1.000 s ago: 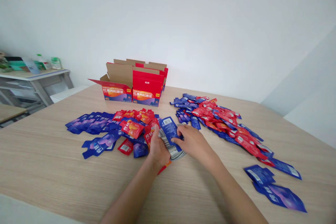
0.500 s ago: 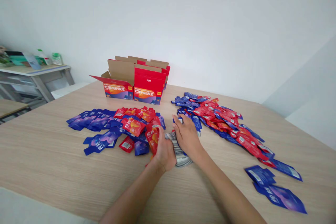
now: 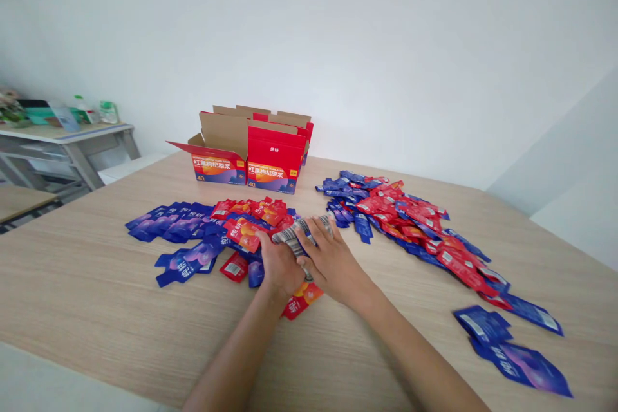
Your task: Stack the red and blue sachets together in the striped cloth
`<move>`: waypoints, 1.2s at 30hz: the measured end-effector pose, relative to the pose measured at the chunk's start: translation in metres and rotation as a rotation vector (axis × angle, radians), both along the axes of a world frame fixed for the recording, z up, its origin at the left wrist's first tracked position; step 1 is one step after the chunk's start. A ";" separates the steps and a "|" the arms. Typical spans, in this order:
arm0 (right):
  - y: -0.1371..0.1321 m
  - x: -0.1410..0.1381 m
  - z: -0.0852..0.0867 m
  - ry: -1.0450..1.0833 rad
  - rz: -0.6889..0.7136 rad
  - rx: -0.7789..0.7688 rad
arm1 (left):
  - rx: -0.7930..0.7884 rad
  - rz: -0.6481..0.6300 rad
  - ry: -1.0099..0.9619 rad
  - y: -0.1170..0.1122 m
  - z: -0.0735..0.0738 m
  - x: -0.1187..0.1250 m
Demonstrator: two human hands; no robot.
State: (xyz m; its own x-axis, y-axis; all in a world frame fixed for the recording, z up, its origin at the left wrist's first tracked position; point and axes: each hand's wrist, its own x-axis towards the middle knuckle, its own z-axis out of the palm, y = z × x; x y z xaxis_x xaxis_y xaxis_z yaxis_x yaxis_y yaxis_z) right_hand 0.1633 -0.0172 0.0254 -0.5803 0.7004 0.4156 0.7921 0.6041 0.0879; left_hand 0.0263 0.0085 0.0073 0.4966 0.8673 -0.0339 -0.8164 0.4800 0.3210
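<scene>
Between my two hands is a stack of pouches [image 3: 288, 235], its edges showing as thin grey and white stripes. My left hand [image 3: 280, 265] is closed around the near left end, thumb up along its side. My right hand [image 3: 332, 259] lies over the right side of the stack with its fingers pressed against it. Under and just in front of my hands lies a red-orange pouch [image 3: 303, 299]. To the left, touching distance away, is a spread of red pouches [image 3: 244, 234] on top of blue pouches [image 3: 186, 222].
Open red and blue cartons [image 3: 273, 167] with brown inner flaps stand at the back left. A long heap of red and blue pouches [image 3: 410, 215] runs along the right, with two blue pouches [image 3: 519, 364] near the front. A side table [image 3: 62, 135] holds bottles.
Both hands have moved left with the stack and turned it, so it now tilts over the red pouches. The red-orange pouch below shows more.
</scene>
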 end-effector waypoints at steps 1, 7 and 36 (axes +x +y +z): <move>0.000 0.000 0.000 0.003 0.000 -0.009 | -0.015 0.017 -0.004 -0.002 -0.002 0.003; 0.008 0.010 0.003 0.176 -0.079 -0.009 | -0.094 -0.078 -0.007 -0.025 -0.015 0.039; -0.002 -0.013 -0.008 0.439 -0.019 -0.066 | -0.195 0.016 -0.049 -0.018 -0.004 0.023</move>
State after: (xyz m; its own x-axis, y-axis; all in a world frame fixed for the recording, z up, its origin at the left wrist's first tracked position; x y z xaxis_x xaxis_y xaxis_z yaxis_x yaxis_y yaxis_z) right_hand 0.1502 -0.0188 0.0170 -0.3459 0.7426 0.5736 0.7564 0.5824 -0.2978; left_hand 0.0489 -0.0091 0.0031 0.4884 0.8541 -0.1786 -0.8365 0.5166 0.1830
